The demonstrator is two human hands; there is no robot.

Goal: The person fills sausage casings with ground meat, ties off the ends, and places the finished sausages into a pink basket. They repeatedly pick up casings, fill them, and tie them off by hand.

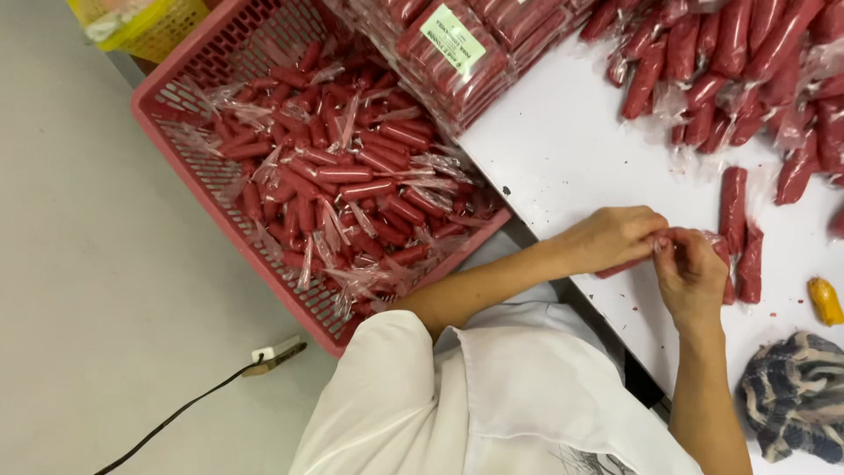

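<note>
Red roll pinched by left hand and right hand above white tabletop | best gripped near the wrapper ends, wrap kept taut | pink basket beside.

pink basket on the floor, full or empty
Full. The pink basket is heaped nearly to its rim with red sticks in clear wrappers, so only the near corner of its mesh bottom shows.
</note>
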